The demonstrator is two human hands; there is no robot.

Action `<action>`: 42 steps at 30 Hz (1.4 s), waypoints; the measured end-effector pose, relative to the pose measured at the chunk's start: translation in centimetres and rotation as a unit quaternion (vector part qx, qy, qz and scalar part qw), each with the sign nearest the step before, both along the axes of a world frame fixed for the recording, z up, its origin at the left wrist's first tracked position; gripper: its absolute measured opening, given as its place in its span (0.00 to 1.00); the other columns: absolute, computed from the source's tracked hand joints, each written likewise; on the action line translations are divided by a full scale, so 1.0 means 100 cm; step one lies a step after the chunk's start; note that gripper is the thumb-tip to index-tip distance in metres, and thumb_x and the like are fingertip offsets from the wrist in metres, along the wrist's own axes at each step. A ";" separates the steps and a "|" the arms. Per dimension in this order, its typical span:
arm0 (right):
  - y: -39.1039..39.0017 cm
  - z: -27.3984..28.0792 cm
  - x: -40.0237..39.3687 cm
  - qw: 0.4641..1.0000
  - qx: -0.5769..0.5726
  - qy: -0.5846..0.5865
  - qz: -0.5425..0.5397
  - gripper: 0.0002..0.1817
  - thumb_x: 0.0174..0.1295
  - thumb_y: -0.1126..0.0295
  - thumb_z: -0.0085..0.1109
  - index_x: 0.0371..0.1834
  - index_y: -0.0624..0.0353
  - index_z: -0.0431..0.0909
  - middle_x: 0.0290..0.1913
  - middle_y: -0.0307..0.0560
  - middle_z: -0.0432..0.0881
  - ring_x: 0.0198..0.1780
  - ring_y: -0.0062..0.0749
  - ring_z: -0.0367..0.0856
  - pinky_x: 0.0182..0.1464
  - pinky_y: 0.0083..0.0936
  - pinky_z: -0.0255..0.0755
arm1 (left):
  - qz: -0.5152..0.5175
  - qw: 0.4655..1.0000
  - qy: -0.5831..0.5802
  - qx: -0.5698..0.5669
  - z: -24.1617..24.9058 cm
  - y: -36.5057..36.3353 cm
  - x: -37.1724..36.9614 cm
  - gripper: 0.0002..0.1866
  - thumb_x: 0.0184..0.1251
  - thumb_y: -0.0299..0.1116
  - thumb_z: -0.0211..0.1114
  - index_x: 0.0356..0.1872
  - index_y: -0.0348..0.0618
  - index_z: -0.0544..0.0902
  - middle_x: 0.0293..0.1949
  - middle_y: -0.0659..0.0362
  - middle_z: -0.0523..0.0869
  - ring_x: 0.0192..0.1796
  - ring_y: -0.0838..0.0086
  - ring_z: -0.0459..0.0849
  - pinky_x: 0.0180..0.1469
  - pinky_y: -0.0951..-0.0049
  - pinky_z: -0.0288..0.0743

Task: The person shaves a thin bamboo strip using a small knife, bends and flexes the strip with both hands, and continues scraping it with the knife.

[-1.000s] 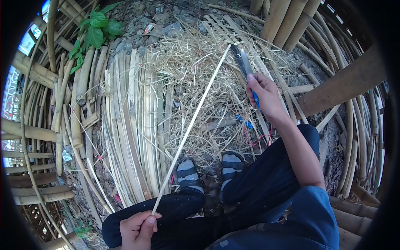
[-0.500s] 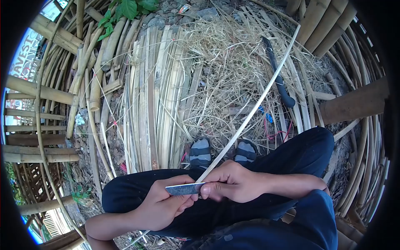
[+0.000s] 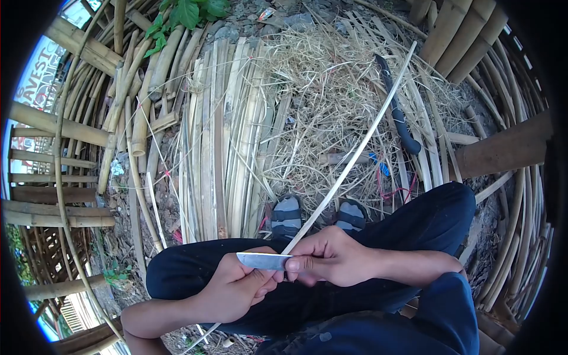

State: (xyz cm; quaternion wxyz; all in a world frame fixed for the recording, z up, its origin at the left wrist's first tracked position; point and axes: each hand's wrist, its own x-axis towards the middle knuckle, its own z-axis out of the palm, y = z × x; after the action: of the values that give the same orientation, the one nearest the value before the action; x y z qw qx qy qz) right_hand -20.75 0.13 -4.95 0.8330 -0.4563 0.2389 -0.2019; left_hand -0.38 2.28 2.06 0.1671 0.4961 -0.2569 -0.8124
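A long, thin bamboo strip (image 3: 361, 145) runs diagonally from the upper right, between my hands, and out below at the lower left. My left hand (image 3: 228, 293) is closed around the strip near my lap. My right hand (image 3: 334, 257) is closed on a knife (image 3: 263, 261), whose short metal blade points left across the strip, over my left fingers. The right thumb presses at the blade's right end. The knife's handle is hidden inside the right hand. Where the blade meets the strip, the fingers partly cover the contact.
Split bamboo slats (image 3: 222, 142) lie lengthwise ahead on the left. Beside them spreads a heap of curled shavings (image 3: 319, 100). A long black-handled tool (image 3: 397, 115) rests on the right. Bamboo poles (image 3: 59, 124) form railings at the left, and a thick post (image 3: 503, 145) juts in from the right.
The strip has slid slightly down toward the lower left, its far tip now lower. The blade has tilted, and its face looks brighter. Both hands stay almost in place.
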 end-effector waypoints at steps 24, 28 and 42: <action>-0.019 0.002 -0.023 0.991 -0.062 0.070 -0.093 0.14 0.70 0.66 0.54 0.30 0.65 0.81 0.19 0.35 0.74 0.21 0.12 0.67 0.23 0.15 0.59 | -0.017 1.000 -0.009 -0.009 0.005 -0.003 0.007 0.14 0.79 0.35 0.46 0.36 0.36 0.74 0.21 0.65 0.66 0.21 0.86 0.58 0.21 0.85 0.53; -0.051 -0.020 -0.058 0.957 0.011 0.078 -0.278 0.18 0.71 0.61 0.50 0.26 0.63 0.76 0.17 0.36 0.70 0.16 0.15 0.63 0.18 0.14 0.52 | -0.004 1.000 0.018 0.019 0.003 0.002 0.017 0.14 0.78 0.37 0.47 0.35 0.37 0.71 0.21 0.64 0.63 0.21 0.85 0.54 0.21 0.83 0.47; -0.010 -0.004 -0.002 0.999 0.024 0.026 0.002 0.15 0.70 0.64 0.53 0.30 0.64 0.80 0.17 0.34 0.73 0.20 0.13 0.67 0.23 0.16 0.62 | -0.031 0.999 -0.032 -0.017 -0.009 0.005 0.006 0.17 0.78 0.40 0.46 0.36 0.35 0.73 0.21 0.67 0.62 0.21 0.85 0.56 0.21 0.82 0.47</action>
State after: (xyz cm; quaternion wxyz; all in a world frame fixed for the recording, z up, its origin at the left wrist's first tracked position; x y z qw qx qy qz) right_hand -20.97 -0.88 -5.31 0.8380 -0.4413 0.2640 -0.1825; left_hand 0.23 2.75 1.20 0.1420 0.5108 -0.2909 -0.7964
